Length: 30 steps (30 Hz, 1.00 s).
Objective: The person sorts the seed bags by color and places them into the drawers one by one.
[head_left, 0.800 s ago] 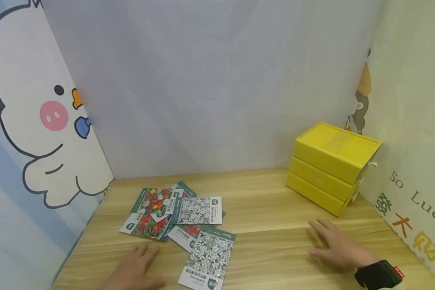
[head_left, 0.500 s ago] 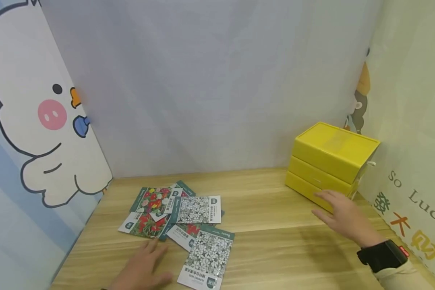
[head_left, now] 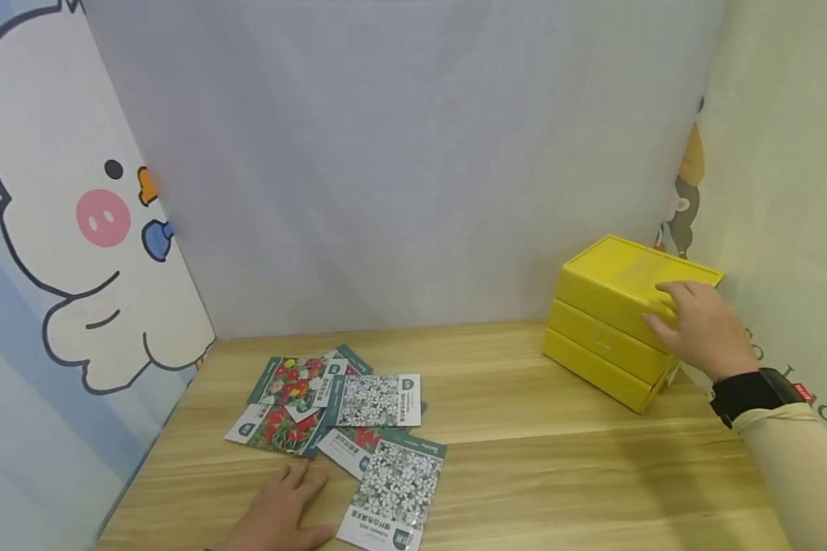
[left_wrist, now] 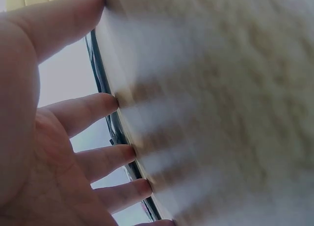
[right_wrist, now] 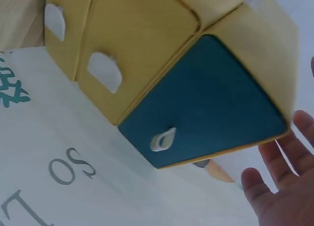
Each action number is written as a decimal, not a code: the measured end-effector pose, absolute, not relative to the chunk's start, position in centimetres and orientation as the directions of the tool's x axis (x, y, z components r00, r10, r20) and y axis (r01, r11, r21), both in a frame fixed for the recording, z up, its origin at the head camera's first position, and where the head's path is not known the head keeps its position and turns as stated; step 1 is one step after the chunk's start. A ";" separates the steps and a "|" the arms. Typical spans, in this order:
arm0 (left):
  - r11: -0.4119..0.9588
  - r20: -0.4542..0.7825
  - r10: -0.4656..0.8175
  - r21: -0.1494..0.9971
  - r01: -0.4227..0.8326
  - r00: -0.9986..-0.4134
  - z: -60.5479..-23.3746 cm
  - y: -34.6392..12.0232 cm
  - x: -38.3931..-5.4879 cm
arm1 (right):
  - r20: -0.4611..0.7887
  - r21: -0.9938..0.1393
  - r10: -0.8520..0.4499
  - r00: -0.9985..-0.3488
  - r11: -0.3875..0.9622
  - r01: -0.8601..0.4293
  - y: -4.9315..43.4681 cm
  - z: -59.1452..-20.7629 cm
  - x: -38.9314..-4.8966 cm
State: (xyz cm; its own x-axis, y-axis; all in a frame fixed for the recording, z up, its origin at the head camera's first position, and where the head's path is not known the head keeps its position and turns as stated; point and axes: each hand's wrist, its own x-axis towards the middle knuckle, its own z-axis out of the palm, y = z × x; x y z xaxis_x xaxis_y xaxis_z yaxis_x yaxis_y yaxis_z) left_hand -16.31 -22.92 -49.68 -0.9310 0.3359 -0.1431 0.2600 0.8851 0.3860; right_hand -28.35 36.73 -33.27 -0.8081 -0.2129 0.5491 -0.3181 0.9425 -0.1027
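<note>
My right hand (head_left: 708, 330) is at the upper right front of a yellow three-tier drawer box (head_left: 603, 306), fingers spread. Seen from the right wrist, the fingers (right_wrist: 277, 162) are near the box's top corner; whether they touch is unclear. That view shows a dark teal end panel (right_wrist: 206, 103) with a small white loop (right_wrist: 163, 139), and white tabs (right_wrist: 105, 71) on the two yellow tiers. My left hand (head_left: 276, 511) rests its fingertips on the table, fingers extended, just below a loose pile of flower seed packets. A white-flower seed packet (head_left: 400, 486) lies right of it.
The wooden table (head_left: 510, 490) runs back to a pale cloth wall (head_left: 413, 168). A cartoon-printed panel (head_left: 48, 214) stands at the left, and a printed panel (head_left: 786, 229) rises close behind the box on the right. More seed packets (head_left: 379, 399) overlap at the left.
My right hand has risen from above the table to the box's upper front, moving up and right. My left hand has shifted slightly right. The packets and box stay put.
</note>
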 end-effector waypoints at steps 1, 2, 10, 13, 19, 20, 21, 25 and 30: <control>0.885 -0.144 0.337 0.386 0.261 -0.930 -49.7 -22.9 -16.3 | 0.518 -0.110 -0.201 -0.831 0.948 -0.297 37.0 -33.3 -28.5; 0.884 -0.145 0.337 0.387 0.260 -0.930 -49.6 -22.9 -16.3 | 0.488 -0.114 -0.191 -0.852 0.953 -0.279 37.2 -33.3 -28.7; 0.879 -0.124 0.359 0.377 0.291 -0.925 -49.6 -22.8 -16.5 | 0.411 -0.142 -0.127 -0.903 0.969 -0.201 37.4 -33.8 -29.2; 0.879 -0.124 0.359 0.378 0.290 -0.925 -49.5 -22.8 -16.5 | 0.417 -0.144 -0.119 -0.901 0.970 -0.194 37.1 -33.7 -29.2; 0.880 -0.139 0.352 0.384 0.278 -0.926 -49.3 -22.8 -16.4 | 0.429 -0.132 -0.117 -0.895 0.973 -0.191 36.5 -33.7 -29.0; 0.882 -0.141 0.350 0.383 0.275 -0.926 -49.3 -22.8 -16.4 | 0.431 -0.132 -0.116 -0.895 0.973 -0.190 36.4 -33.7 -29.0; 0.883 -0.144 0.347 0.383 0.272 -0.927 -49.2 -22.8 -16.4 | 0.434 -0.130 -0.117 -0.893 0.973 -0.190 36.2 -33.7 -28.9; 0.887 -0.162 0.337 0.386 0.255 -0.927 -49.1 -22.8 -16.4 | 0.449 -0.112 -0.132 -0.884 0.973 -0.202 35.6 -33.8 -28.8; 0.887 -0.182 0.331 0.396 0.239 -0.926 -49.2 -22.7 -16.3 | 0.468 -0.054 -0.189 -0.863 0.969 -0.242 35.0 -33.9 -28.8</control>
